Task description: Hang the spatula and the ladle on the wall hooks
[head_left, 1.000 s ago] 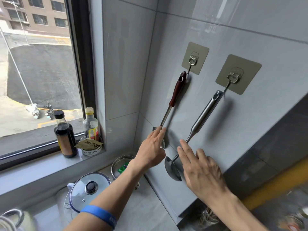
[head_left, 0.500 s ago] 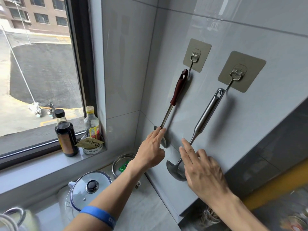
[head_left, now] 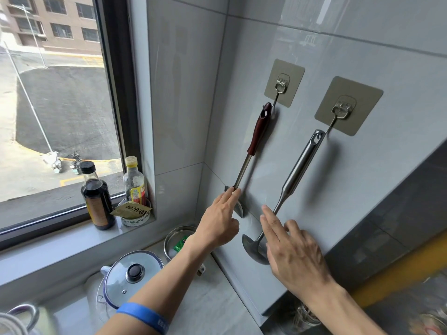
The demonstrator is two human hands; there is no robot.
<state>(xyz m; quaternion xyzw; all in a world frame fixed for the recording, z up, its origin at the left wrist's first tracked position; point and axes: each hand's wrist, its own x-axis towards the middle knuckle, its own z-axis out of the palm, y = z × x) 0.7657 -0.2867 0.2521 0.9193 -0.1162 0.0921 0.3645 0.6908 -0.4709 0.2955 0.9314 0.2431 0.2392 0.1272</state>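
Observation:
The spatula [head_left: 258, 131], with a dark red handle and steel shaft, hangs from the left wall hook [head_left: 282, 83]. From the right wall hook [head_left: 341, 110] hangs the all-steel ladle [head_left: 300, 165], its bowl low against the tiles. My left hand [head_left: 221, 221] is below the spatula, fingertips touching the base of its shaft and covering most of the blade. Open and flat, my right hand [head_left: 294, 257] rests beside the ladle's bowl, fingers extended along its lower shaft without gripping it.
On the window sill stand a dark sauce bottle [head_left: 96, 197], a small yellow-capped bottle [head_left: 134, 182] and a small bowl with a packet [head_left: 134, 213]. A glass-lidded pot [head_left: 131, 274] and a steel bowl [head_left: 179, 240] sit on the counter below my left arm.
Both hands stay at the lower ends of the hanging utensils. The view has shifted slightly; the ladle bowl has swung a little to the right.

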